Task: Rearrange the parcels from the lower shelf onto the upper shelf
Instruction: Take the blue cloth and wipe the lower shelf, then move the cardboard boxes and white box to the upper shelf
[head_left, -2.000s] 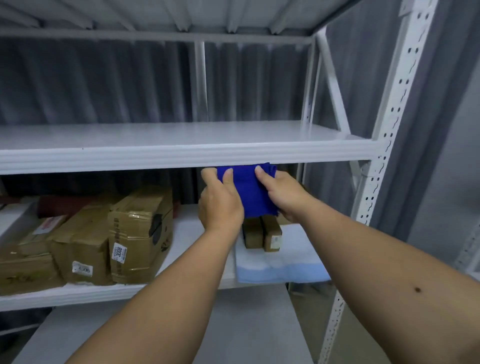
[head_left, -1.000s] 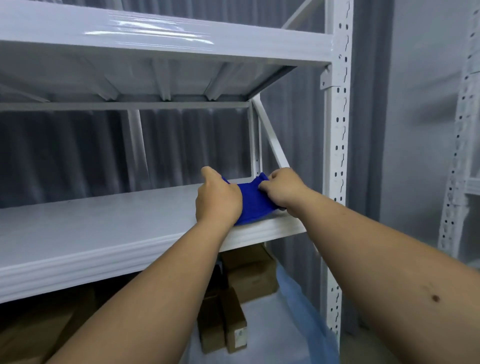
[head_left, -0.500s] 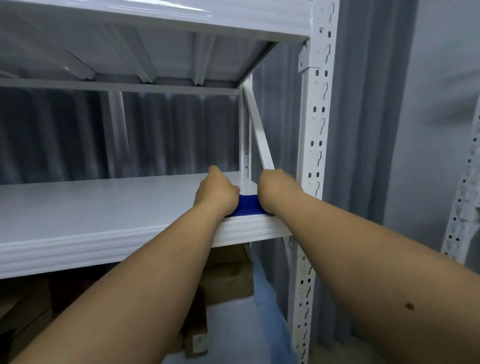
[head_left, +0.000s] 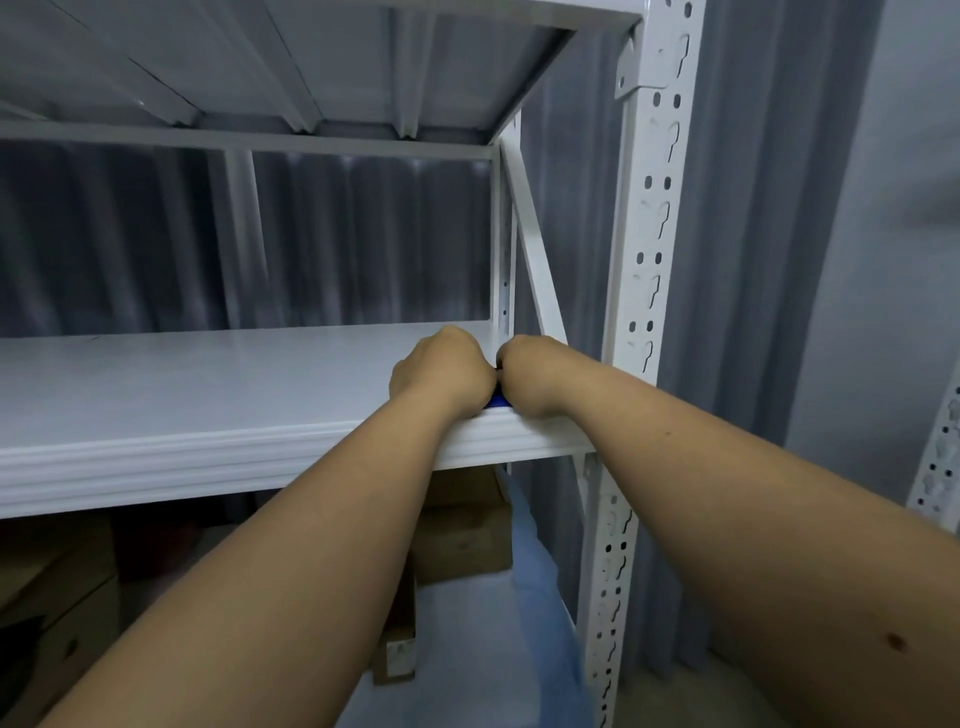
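A blue parcel (head_left: 497, 401) lies on the white upper shelf (head_left: 208, 384) at its right front corner. Only a small sliver of it shows between my hands. My left hand (head_left: 441, 371) and my right hand (head_left: 535, 374) rest on top of it side by side, knuckles nearly touching, fingers curled over it. Brown cardboard parcels (head_left: 462, 535) stand on the lower shelf (head_left: 467, 649) below, partly hidden by my forearms.
A white perforated upright post (head_left: 644, 291) and a diagonal brace (head_left: 535, 260) stand just right of my hands. More cardboard boxes (head_left: 57, 613) sit at lower left. A pale blue sheet (head_left: 540, 613) hangs off the lower shelf. Grey curtain hangs behind the rack.
The blue parcel was lifted from the lower shelf onto the upper shelf's right corner. My hands have drawn closer together over it, hiding nearly all of it.
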